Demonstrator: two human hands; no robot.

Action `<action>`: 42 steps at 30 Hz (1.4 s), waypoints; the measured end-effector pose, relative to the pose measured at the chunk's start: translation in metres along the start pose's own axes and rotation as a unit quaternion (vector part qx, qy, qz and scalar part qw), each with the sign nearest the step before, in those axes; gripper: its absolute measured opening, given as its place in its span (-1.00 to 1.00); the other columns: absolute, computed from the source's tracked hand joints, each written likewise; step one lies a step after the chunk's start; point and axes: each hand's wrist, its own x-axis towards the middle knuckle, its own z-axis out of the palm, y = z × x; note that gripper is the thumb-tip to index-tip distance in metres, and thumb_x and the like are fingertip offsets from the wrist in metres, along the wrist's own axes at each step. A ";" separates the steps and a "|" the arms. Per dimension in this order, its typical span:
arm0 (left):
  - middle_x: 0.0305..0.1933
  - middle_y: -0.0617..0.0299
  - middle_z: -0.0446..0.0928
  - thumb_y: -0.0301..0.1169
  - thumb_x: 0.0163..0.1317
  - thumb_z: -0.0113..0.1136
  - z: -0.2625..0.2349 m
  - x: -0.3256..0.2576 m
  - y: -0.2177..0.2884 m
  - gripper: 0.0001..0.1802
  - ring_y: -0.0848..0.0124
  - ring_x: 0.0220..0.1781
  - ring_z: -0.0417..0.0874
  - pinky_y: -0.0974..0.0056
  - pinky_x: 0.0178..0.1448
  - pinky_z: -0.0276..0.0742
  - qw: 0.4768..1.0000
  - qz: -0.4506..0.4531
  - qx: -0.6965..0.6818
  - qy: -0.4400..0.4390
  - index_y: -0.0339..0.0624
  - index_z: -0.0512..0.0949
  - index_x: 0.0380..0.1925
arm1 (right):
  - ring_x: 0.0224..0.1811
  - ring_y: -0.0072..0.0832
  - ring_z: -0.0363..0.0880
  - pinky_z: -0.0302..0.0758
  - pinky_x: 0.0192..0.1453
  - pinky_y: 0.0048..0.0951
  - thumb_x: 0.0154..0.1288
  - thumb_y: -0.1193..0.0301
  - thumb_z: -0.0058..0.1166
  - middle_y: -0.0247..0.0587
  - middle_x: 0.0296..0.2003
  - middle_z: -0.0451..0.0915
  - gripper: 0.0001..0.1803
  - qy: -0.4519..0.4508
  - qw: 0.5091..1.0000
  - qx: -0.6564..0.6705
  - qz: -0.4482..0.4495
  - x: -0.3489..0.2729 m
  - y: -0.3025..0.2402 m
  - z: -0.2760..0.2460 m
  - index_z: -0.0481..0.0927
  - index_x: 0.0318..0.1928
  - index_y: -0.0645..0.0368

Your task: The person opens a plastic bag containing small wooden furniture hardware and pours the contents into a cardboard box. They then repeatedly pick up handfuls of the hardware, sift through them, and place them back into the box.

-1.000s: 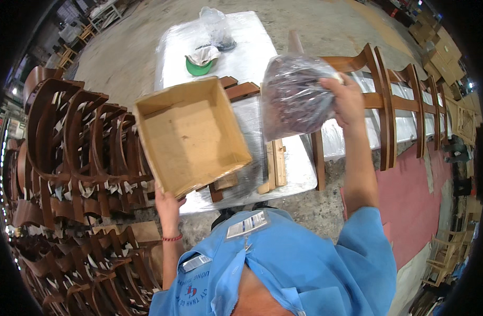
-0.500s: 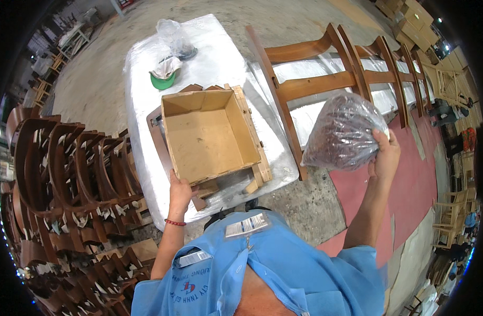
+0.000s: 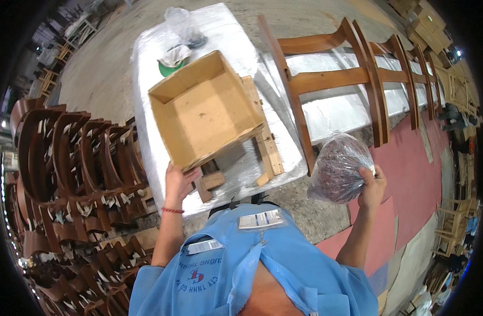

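My left hand (image 3: 179,183) grips the near left corner of an open cardboard box (image 3: 204,117), which sits turned at an angle over a wooden frame (image 3: 266,139). Nothing lies inside the box. Over to the right, my right hand (image 3: 372,185) is closed round the gathered neck of a clear plastic bag (image 3: 340,169). Dark brown contents fill the bag, too blurred by the plastic to name. A white cap with a green brim (image 3: 173,59) lies just beyond the box, partly covered by it.
The box and frame rest on a plastic-wrapped pallet stack (image 3: 149,113). Brown wooden chair-back frames (image 3: 331,79) stand along the right. Many curved dark wooden pieces (image 3: 57,158) crowd the left. Another clear bag (image 3: 183,26) lies at the far end. Red sheeting (image 3: 410,163) covers floor at right.
The box has turned and shifted away from the wooden frame's edge, its near left corner in my left hand. My right hand has lowered the bag toward me.
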 end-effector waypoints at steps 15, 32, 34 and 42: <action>0.17 -0.14 0.38 -0.22 0.38 -0.20 -0.057 0.008 -0.008 -0.45 0.08 -0.21 0.67 0.15 -0.22 0.67 0.988 -0.021 0.143 -0.051 -0.28 0.13 0.28 | -0.46 -0.63 0.42 0.33 -0.35 -0.57 0.02 0.57 0.15 -0.36 -0.45 0.55 -0.85 0.042 0.997 0.012 0.067 -0.052 0.038 0.051 0.58 -0.32 0.32; -0.01 -0.17 0.54 -0.07 0.41 -0.12 -0.085 0.050 -0.045 -0.42 0.13 0.05 0.58 0.18 0.13 0.45 0.951 0.119 0.278 0.062 -0.46 0.40 0.09 | -0.39 -0.57 0.46 0.39 -0.26 -0.47 -0.01 0.40 0.17 -0.33 -0.44 0.58 -0.72 -0.039 0.977 -0.191 0.087 -0.083 0.095 0.083 0.61 -0.29 0.35; 0.09 -0.23 0.48 -0.03 0.37 -0.04 -0.073 0.050 -0.026 -0.36 0.10 0.16 0.50 0.15 0.21 0.39 0.936 0.161 0.308 0.065 -0.45 0.35 0.15 | -0.38 -0.57 0.47 0.40 -0.26 -0.47 0.00 0.40 0.16 -0.30 -0.42 0.60 -0.71 -0.049 0.977 -0.197 0.062 -0.084 0.091 0.085 0.61 -0.26 0.34; 0.11 -0.26 0.43 -0.30 0.17 0.20 0.010 0.030 0.029 -0.38 -0.09 0.18 0.44 0.10 0.30 0.32 0.749 0.433 0.490 0.101 -0.48 0.29 0.15 | -0.34 -0.56 0.52 0.43 -0.22 -0.46 0.05 0.41 0.14 -0.25 -0.37 0.64 -0.71 -0.039 0.978 -0.200 0.051 -0.091 0.084 0.079 0.62 -0.21 0.30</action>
